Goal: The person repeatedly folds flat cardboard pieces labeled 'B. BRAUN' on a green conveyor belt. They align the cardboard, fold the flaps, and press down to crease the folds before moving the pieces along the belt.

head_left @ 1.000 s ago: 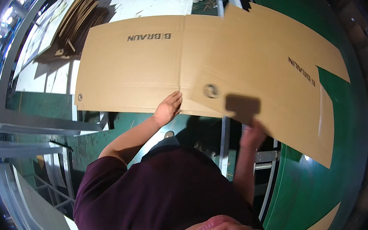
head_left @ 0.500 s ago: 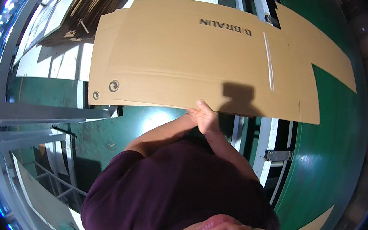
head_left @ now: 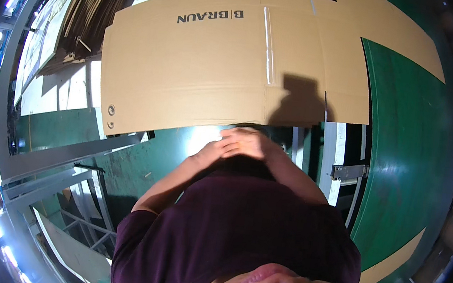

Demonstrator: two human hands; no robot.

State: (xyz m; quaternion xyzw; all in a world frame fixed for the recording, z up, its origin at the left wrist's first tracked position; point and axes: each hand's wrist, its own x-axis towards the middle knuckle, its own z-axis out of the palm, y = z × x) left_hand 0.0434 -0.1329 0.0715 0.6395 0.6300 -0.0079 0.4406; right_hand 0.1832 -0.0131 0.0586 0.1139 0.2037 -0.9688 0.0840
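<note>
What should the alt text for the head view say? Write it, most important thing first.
A person's left hand and right hand meet, overlapping, at the near edge of a large flattened cardboard box lying on a green work surface. A stack of flat cardboard lies at far left; the person wears a dark maroon shirt.

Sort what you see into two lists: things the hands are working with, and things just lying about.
In hand:
- flat carton, its near edge at the hands
- left hand and right hand, together at that edge; grip not clear

Lying about:
- cardboard stack, far left
- metal frame, left
- green floor, right
</note>
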